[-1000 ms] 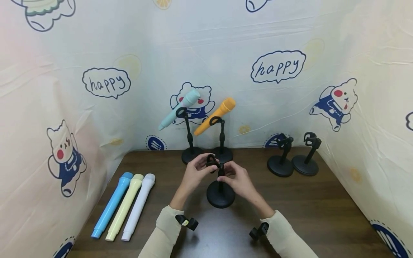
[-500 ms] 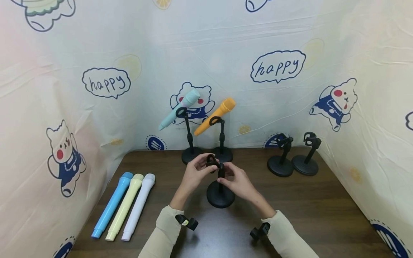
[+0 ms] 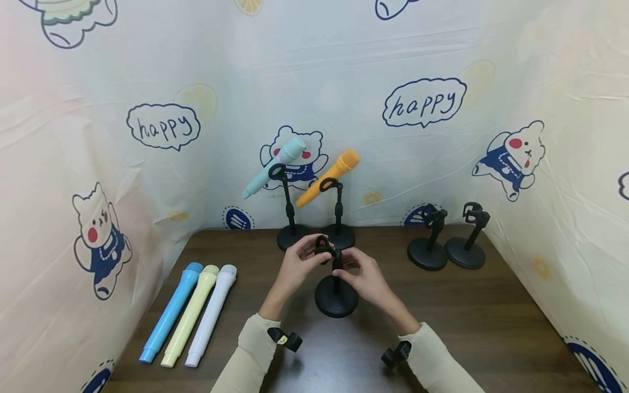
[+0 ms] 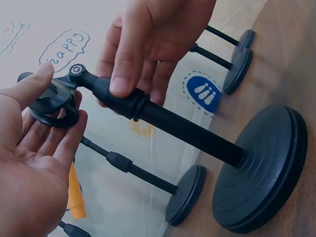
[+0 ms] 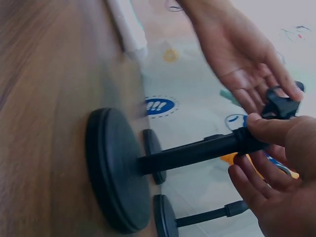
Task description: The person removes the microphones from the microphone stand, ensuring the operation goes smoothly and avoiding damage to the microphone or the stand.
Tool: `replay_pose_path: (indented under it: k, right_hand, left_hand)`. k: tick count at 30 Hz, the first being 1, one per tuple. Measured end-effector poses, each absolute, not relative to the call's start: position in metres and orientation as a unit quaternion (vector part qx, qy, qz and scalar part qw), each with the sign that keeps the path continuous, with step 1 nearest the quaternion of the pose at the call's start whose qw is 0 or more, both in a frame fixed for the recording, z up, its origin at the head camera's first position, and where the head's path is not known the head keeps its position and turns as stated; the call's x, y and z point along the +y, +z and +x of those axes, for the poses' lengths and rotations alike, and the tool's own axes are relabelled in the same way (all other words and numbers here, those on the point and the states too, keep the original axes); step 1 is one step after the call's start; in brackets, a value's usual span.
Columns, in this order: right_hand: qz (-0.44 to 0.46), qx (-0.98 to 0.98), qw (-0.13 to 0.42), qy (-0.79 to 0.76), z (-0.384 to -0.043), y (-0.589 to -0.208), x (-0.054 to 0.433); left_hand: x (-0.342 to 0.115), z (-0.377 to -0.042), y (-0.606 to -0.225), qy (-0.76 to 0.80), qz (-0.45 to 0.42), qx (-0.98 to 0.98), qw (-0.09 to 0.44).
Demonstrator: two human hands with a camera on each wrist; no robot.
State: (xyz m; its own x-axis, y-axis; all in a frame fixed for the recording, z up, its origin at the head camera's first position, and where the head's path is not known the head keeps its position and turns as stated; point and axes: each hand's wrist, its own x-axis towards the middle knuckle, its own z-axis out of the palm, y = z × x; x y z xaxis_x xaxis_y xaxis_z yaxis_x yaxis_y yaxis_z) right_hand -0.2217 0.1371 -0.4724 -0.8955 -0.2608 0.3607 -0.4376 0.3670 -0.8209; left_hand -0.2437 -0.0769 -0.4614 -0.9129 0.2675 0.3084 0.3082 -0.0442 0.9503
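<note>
One black stand (image 3: 336,300), well inside the surface's (image 3: 491,316) side edges; left grip (image 3: 297,266) pinching its clip (image 4: 54,98), right grip (image 3: 362,274) pinching its collar (image 4: 126,105).

Filling twelve o'clock, a pale, sheet-like wall covering (image 3: 334,65) wraps round to nine and three! Navy-outlined "happy" speech bubbles (image 3: 425,102) pop at ten and two, a white cartoon bear in blue (image 3: 511,164) leans at three, and at six a pale sheen (image 3: 334,349) glints off the dark-brown, wood-grain tabletop (image 3: 491,333).

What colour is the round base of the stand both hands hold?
The round base is black; the left wrist view shows it best.
</note>
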Motion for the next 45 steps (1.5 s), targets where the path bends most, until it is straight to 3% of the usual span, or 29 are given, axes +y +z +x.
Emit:
replay_pose_path:
  k: [15,27,45]
  right_hand:
    - [0.174,-0.856,0.092,0.478,-0.221,-0.476,0.132]
    - [0.239,-0.799,-0.006,0.551,-0.226,-0.466,0.147]
    - [0.172,-0.842,0.106,0.501,-0.223,-0.472,0.131]
  left_hand:
    - [-0.076,-0.244,-0.462,-0.690,-0.210,-0.693,0.019]
    - [-0.075,-0.244,-0.461,-0.692,-0.211,-0.690,0.024]
    - [-0.075,-0.241,-0.462,-0.692,-0.205,-0.692,0.028]
